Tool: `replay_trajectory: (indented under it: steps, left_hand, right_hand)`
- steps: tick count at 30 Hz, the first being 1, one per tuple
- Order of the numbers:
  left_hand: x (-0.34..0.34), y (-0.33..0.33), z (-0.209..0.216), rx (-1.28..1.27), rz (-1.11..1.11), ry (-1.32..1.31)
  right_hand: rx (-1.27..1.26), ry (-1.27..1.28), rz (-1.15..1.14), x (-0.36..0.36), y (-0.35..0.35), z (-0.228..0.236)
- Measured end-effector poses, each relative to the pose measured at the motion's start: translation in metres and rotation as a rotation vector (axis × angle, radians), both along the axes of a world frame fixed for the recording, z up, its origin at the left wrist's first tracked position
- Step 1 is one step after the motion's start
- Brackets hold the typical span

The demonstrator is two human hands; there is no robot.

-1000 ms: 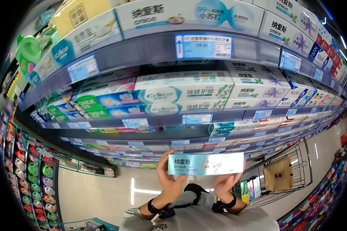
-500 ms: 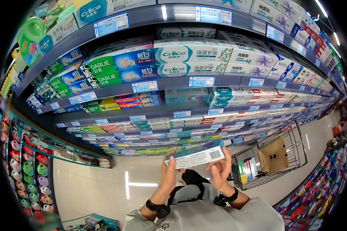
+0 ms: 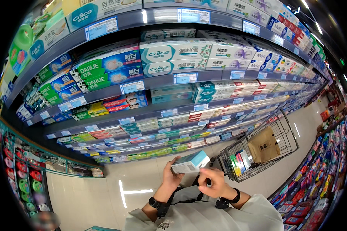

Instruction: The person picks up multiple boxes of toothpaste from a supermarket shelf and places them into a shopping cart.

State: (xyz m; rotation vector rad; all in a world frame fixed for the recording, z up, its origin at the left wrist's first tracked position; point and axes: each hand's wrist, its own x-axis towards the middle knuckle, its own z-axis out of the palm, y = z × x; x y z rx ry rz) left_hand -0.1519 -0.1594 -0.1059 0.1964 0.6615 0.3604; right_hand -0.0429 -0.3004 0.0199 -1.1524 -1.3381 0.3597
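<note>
A toothpaste box (image 3: pixel 191 162), white and pale blue with a barcode on its near side, is held up in front of my body. My left hand (image 3: pixel 171 176) is closed around its left end, fingers behind and thumb at the near side. My right hand (image 3: pixel 213 182) is by the right end, its fingers bent and a fingertip at the box's lower right corner. Thumb and index finger stand apart, and whether they touch the box is hard to tell. Both wrists wear black straps.
Long shelves (image 3: pixel 173 79) full of toothpaste boxes rise ahead, price tags along their edges. A wire shopping cart (image 3: pixel 258 148) to the right holds several upright boxes (image 3: pixel 240 161) and a brown paper bag (image 3: pixel 264 146). Racks of colourful goods (image 3: pixel 300 192) line the far right.
The box has turned, shifting from a long side view to a foreshortened one. My right hand has left the box's upper right end and bent its fingers lower down. The whole view has shifted.
</note>
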Motion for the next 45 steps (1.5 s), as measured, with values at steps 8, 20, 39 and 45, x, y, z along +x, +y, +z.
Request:
replay_trajectory:
  steps: [8,20,39,45]
  left_hand:
    - [0.007,0.000,-0.005,-0.059,-0.002,-0.103]
    - [0.018,-0.003,-0.013,-0.003,0.055,-0.194]
    - [0.163,-0.064,0.022,0.367,-0.056,-0.109]
    - [0.246,-0.099,0.001,0.700,-0.261,-0.087]
  right_hand:
    - [-0.301,-0.101,-0.281,0.009,-0.016,-0.004]
    - [-0.177,-0.432,0.271,0.011,-0.009,0.015]
    - [-0.001,0.505,-0.597,0.183,-0.102,-0.047]
    - [-0.333,1.224,0.138,0.270,-0.198,-0.103]
